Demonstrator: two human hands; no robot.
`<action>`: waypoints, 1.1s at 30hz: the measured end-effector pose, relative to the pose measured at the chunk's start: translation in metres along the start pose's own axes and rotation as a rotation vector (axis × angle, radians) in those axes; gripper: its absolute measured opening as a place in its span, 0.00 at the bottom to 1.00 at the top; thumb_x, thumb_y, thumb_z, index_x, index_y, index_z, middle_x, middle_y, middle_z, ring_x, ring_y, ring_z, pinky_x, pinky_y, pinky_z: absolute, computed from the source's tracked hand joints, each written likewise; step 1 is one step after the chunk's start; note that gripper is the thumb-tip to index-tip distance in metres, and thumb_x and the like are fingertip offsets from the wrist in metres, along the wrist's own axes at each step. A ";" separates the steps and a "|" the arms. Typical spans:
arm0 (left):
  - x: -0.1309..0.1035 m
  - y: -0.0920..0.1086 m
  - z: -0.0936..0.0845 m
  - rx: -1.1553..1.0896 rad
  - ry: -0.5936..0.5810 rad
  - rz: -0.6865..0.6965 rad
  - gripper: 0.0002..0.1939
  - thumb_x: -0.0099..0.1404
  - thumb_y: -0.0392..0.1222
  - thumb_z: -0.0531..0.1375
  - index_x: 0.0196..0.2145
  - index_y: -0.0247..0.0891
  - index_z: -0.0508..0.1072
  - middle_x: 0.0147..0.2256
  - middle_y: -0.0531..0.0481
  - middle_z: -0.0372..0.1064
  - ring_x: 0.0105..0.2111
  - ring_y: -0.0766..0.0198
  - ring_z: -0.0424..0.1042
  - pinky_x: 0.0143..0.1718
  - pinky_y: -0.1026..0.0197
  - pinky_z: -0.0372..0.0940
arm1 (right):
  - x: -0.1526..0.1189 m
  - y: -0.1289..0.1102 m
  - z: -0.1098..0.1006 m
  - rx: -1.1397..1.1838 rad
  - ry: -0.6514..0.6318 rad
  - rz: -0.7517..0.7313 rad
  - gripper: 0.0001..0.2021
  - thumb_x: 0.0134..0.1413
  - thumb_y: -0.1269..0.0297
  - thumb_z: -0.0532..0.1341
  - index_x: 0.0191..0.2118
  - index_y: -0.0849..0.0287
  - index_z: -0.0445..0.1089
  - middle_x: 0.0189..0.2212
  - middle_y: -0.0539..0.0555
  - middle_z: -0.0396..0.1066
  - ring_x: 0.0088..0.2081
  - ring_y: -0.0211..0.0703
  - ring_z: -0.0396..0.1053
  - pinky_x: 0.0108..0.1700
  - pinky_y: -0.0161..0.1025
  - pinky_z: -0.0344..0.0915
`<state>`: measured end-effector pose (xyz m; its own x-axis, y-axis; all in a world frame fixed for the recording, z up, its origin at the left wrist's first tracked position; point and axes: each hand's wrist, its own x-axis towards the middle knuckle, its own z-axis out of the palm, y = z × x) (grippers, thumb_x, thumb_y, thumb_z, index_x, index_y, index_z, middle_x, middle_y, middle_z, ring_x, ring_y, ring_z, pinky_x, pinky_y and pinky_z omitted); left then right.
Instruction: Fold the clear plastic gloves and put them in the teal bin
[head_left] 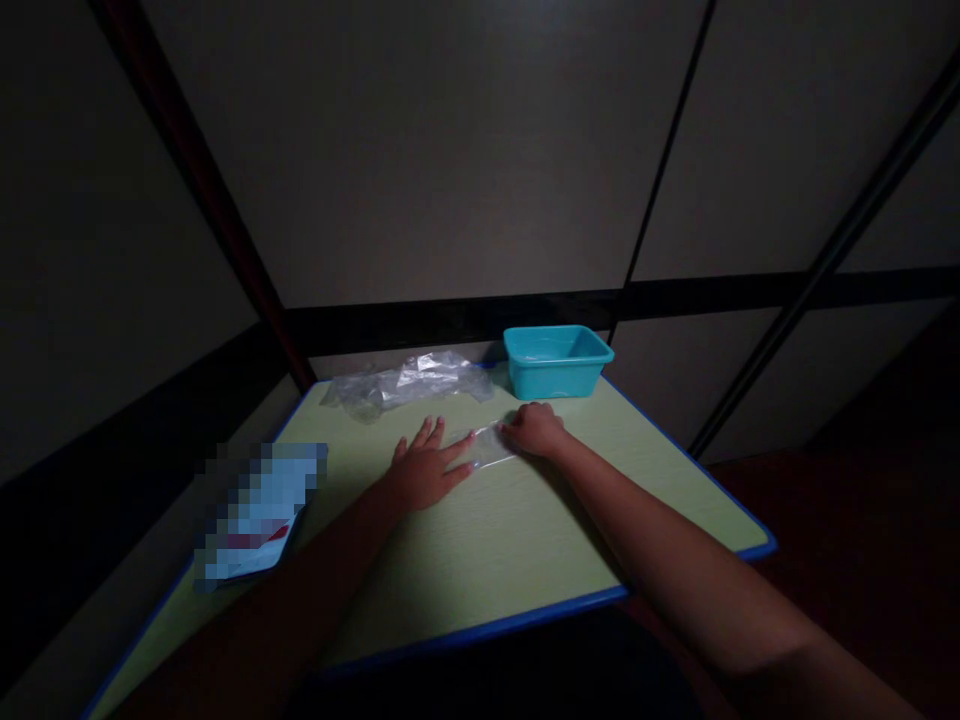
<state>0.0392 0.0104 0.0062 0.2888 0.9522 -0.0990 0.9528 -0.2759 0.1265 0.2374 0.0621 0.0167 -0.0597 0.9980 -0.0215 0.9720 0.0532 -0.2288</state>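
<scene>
To the left of the left hand [421, 476], a flat blue item [274, 490] with a red patch is pixelated, so any lettering on it cannot be read. The left fingers are spread wide, palm down, with thumb and index tips at the near left end of a flat, clear plastic piece [491, 446], which lies between the two hands. The right hand [537, 432] has its fingers curled over the other end and hides it; whether they pinch the film or only press it, I cannot tell. Beyond the left fingertips, crumpled clear plastic [412, 385] is strewn along the far side of the table [480, 560], pale green with a blue edge. Just beyond the right fingers stands a turquoise tub [555, 378], and behind it a panelled wall [450, 150] with a dark band closes off the far side. Counted around the fingers: two hands, one flat plastic piece, one tub, one pixelated item and one spread of crumpled plastic, though how many sheets or bags make it up cannot be told
</scene>
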 end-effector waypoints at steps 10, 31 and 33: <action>0.001 -0.003 0.005 -0.033 0.035 0.014 0.28 0.63 0.62 0.45 0.60 0.61 0.48 0.65 0.44 0.33 0.63 0.46 0.30 0.55 0.35 0.39 | 0.000 -0.001 0.003 0.167 0.038 -0.060 0.17 0.51 0.52 0.57 0.38 0.61 0.70 0.36 0.58 0.72 0.37 0.44 0.67 0.32 0.35 0.56; 0.035 -0.036 -0.003 -0.085 0.302 -0.394 0.31 0.62 0.61 0.48 0.61 0.52 0.52 0.63 0.40 0.42 0.61 0.39 0.41 0.52 0.35 0.47 | 0.005 0.002 0.009 0.122 0.139 -0.088 0.11 0.58 0.63 0.52 0.36 0.59 0.70 0.37 0.59 0.74 0.38 0.45 0.71 0.32 0.35 0.53; 0.050 -0.052 -0.010 -0.099 0.328 -0.477 0.32 0.60 0.61 0.50 0.60 0.51 0.54 0.63 0.40 0.44 0.61 0.39 0.43 0.52 0.37 0.50 | 0.005 0.001 0.011 0.126 0.149 -0.104 0.10 0.57 0.63 0.52 0.36 0.58 0.70 0.36 0.58 0.74 0.37 0.45 0.71 0.32 0.35 0.54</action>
<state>0.0035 0.0732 0.0051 -0.2291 0.9632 0.1405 0.9525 0.1921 0.2364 0.2354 0.0670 0.0054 -0.1147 0.9820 0.1501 0.9257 0.1605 -0.3426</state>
